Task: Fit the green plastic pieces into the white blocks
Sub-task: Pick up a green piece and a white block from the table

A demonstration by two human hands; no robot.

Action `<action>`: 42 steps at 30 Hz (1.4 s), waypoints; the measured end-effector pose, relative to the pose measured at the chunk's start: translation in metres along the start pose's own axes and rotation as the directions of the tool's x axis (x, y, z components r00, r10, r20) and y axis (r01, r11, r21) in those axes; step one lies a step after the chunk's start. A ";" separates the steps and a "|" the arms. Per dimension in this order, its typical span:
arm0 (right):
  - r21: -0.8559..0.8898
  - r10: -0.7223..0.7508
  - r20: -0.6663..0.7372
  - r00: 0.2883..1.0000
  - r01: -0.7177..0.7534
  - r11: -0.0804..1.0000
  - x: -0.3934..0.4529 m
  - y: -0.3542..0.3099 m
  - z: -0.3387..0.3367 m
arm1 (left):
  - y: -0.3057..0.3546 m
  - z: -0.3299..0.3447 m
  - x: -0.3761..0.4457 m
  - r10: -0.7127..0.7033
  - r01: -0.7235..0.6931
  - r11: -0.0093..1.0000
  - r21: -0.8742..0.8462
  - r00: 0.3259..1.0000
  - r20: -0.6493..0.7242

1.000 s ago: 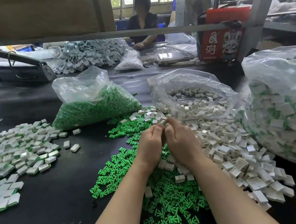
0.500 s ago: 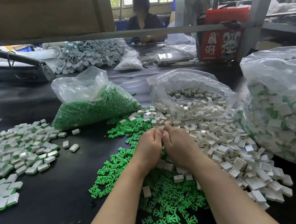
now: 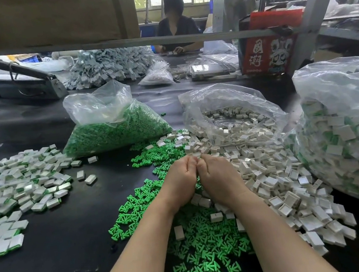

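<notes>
My left hand (image 3: 181, 181) and my right hand (image 3: 219, 176) meet knuckle to knuckle above the middle of the table. Their fingers are curled inward and pinch a small piece between the fingertips. Only a sliver of a white block (image 3: 196, 155) shows there, and any green piece in the grip is hidden. Loose green plastic pieces (image 3: 200, 247) lie spread under my forearms. A heap of empty white blocks (image 3: 271, 183) sits just to the right of my hands. White blocks with green fitted in them (image 3: 20, 186) lie in a pile at the left.
A clear bag of green pieces (image 3: 113, 126) stands behind the left hand and an open bag of white blocks (image 3: 228, 115) behind the right. A large bag of fitted blocks (image 3: 345, 136) fills the right edge. A person sits across the table beyond a metal bar (image 3: 116, 44).
Both hands have dropped slightly toward the pile and the gap between them has closed. Since half a second ago they have hardly moved.
</notes>
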State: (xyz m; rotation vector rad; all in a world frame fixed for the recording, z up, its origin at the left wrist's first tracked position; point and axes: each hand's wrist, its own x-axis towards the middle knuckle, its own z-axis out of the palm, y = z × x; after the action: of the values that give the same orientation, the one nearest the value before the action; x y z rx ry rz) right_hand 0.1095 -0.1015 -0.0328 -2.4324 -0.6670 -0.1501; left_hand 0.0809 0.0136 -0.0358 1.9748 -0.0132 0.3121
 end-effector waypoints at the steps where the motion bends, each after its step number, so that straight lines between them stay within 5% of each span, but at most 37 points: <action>1: -0.003 -0.008 0.001 1.000 0.008 1.000 0.000 0.000 0.000 | 0.000 -0.001 0.000 -0.004 0.004 1.000 -0.010 1.000 0.027; 22: 0.068 -0.065 0.007 0.998 0.064 0.996 0.001 0.006 -0.001 | 0.000 -0.006 -0.002 -0.018 0.027 0.997 -0.067 0.991 0.130; 27: 0.186 -0.057 -0.013 0.998 0.059 0.981 0.001 0.007 -0.004 | 0.000 -0.008 -0.002 -0.051 0.087 0.971 -0.221 0.986 0.161; 33: 0.706 0.108 -0.043 0.993 -0.046 0.707 0.006 0.006 -0.010 | 0.007 -0.014 -0.001 -0.019 0.050 0.915 -0.400 0.997 0.081; 42: 0.858 0.021 0.144 0.989 -0.135 0.496 0.003 0.001 -0.015 | 0.019 -0.013 -0.008 0.028 0.009 0.894 -0.448 0.997 0.077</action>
State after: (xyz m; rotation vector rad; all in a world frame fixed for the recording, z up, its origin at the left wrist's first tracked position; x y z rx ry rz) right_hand 0.1134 -0.1096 -0.0198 -1.4544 -0.4916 0.3180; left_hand 0.0673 0.0164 -0.0154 1.5245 -0.1362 0.2109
